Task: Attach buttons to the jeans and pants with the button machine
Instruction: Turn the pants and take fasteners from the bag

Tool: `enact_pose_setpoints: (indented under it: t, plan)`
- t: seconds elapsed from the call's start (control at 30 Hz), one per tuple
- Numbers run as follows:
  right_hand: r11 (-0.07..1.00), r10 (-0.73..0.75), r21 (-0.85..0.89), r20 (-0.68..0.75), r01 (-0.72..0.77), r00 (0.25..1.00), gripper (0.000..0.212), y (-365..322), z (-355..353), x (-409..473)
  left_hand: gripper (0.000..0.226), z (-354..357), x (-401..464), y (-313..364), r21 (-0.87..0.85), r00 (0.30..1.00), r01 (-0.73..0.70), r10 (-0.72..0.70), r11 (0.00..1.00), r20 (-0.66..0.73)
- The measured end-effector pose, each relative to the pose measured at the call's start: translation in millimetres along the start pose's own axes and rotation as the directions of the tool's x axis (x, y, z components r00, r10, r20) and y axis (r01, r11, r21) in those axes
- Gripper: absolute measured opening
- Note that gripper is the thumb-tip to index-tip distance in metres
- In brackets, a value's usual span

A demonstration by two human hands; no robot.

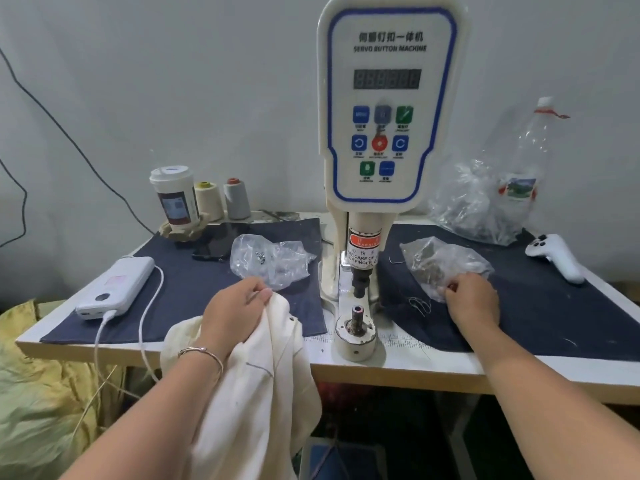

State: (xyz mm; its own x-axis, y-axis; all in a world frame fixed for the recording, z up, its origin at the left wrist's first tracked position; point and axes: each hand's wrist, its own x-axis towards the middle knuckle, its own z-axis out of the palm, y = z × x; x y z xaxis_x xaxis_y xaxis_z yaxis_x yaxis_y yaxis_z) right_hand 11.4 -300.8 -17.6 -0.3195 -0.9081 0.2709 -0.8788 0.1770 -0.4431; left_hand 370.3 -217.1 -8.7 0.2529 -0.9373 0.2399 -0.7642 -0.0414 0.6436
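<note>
The white servo button machine (388,109) stands at the middle of the table, its punch head (361,282) above the lower die post (356,318). My left hand (235,306) grips cream pants (256,386) that hang over the table's front edge, left of the die. My right hand (472,299) has its fingers curled at the mouth of a clear plastic bag of buttons (440,261), right of the machine; what the fingertips hold is hidden. A second clear bag with small metal parts (270,259) lies left of the machine.
Dark blue cloth (194,289) covers the table. A white power bank (116,287) with its cable lies at left; a cup (175,195), two thread cones (221,199) and a phone (218,245) stand behind. A white controller (557,256), a bottle and a large bag sit at right.
</note>
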Motion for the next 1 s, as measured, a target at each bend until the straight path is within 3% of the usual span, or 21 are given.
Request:
enact_pose_setpoints:
  t: [0.3, 0.53, 0.8, 1.0]
  plan:
    - [0.999, 0.029, 0.016, -0.075, -0.028, 0.997, 0.013, -1, -2, -5, 0.022, 1, 0, -1, -0.025, 1.0, 0.019, -0.02, 1.0, -0.014]
    - [0.989, -0.039, -0.145, 0.004, 0.039, 0.999, 0.021, 0, 0, 2, 0.024, 3, 2, -4, -0.036, 0.999, 0.022, -0.024, 0.999, -0.04]
    - [0.993, -0.016, -0.12, -0.033, 0.012, 0.999, 0.021, 0, 2, 1, 0.025, 6, 3, -6, -0.057, 0.998, 0.033, -0.036, 0.998, -0.06]
    - [0.989, 0.029, -0.15, 0.078, -0.017, 0.997, 0.025, -6, -9, 3, 0.027, 6, 4, -8, -0.099, 0.996, 0.053, -0.06, 0.994, -0.064]
